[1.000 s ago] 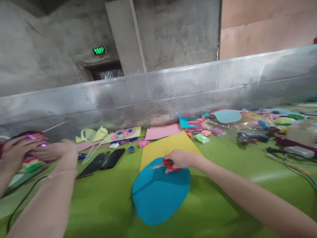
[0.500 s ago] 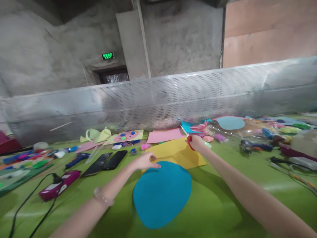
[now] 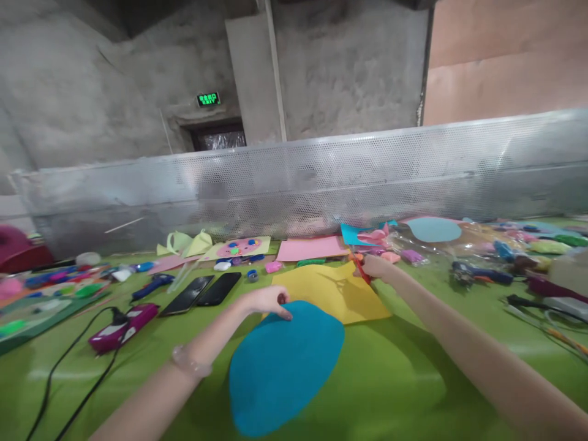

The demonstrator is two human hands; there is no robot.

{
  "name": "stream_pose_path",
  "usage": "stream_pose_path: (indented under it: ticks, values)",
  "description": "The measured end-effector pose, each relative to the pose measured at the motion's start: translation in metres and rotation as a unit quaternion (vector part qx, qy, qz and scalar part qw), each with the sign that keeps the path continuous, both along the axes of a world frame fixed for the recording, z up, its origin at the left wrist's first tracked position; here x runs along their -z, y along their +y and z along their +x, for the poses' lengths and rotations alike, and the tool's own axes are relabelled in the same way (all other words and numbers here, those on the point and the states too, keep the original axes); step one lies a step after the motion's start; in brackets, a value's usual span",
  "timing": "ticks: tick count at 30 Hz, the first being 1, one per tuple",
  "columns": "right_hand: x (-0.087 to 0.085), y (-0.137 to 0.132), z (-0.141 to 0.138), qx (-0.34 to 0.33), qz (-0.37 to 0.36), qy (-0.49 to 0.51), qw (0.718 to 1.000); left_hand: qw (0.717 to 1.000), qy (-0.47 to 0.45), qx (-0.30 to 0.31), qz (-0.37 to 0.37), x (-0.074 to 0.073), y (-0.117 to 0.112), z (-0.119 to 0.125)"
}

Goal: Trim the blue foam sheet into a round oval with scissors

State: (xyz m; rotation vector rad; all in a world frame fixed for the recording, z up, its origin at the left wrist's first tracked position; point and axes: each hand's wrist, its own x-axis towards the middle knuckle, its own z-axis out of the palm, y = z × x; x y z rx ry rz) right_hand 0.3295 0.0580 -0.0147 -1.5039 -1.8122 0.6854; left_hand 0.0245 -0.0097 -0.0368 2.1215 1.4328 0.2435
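My left hand (image 3: 270,300) pinches the upper edge of a rounded blue paper piece (image 3: 287,370), thumb on top and fingers curled behind. The blue piece overlaps the near part of a yellow paper sheet (image 3: 328,288). Red-handled scissors (image 3: 362,272) are in my right hand (image 3: 374,268), over the right far corner of the yellow sheet. Their blades are hard to make out. Behind the yellow sheet lies a pink sheet (image 3: 312,248), with blue paper scraps (image 3: 351,234) to its right.
Two phones (image 3: 219,289), a purple power strip (image 3: 124,327) with black cables and a glue gun (image 3: 152,286) lie to the left. Another glue gun (image 3: 482,272) is on the right. A perforated metal panel (image 3: 294,184) borders the green table (image 3: 395,380) at the back.
My left hand has closed on the blue paper, which has shifted left and tilted. My right hand has lowered the scissors toward the yellow sheet. The view has turned slightly left.
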Motion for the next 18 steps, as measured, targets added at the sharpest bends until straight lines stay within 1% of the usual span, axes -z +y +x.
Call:
stream_pose_path:
  ticks: [3,5,7,10,11,12,14,15,16,18]
  values:
    - [0.002,-0.011,-0.004,0.001,-0.044,-0.044,0.998,1.0,0.004,0.003,0.001,-0.003,-0.013,-0.012]
    - [0.007,-0.025,-0.01,0.002,-0.057,-0.032,0.998,1.0,0.018,-0.006,0.008,-0.005,-0.024,-0.022]
    - [0.012,-0.045,-0.017,-0.013,-0.076,0.016,0.997,0.999,0.029,-0.019,0.008,-0.008,-0.037,-0.034]
    - [0.02,-0.083,-0.032,-0.027,-0.084,0.039,0.995,0.999,0.028,-0.042,-0.007,-0.013,-0.059,-0.053]
    - [0.022,-0.097,-0.038,-0.031,-0.072,0.043,0.996,0.998,0.027,-0.052,-0.008,-0.014,-0.067,-0.06]
    - [0.025,-0.112,-0.045,-0.045,-0.044,0.054,0.997,0.998,0.028,-0.063,-0.009,-0.015,-0.076,-0.068]
    - [0.034,-0.14,-0.063,-0.056,0.033,0.09,0.994,0.996,0.033,-0.08,-0.017,-0.017,-0.095,-0.085]
    - [0.041,-0.153,-0.073,-0.065,0.052,0.108,0.991,0.995,0.037,-0.094,-0.025,-0.018,-0.105,-0.095]
    - [0.051,-0.166,-0.086,-0.076,0.055,0.121,0.988,0.992,0.042,-0.112,-0.035,-0.02,-0.115,-0.106]
    - [0.077,-0.186,-0.115,-0.085,0.084,0.133,0.984,0.986,0.047,-0.158,-0.036,-0.024,-0.137,-0.131]
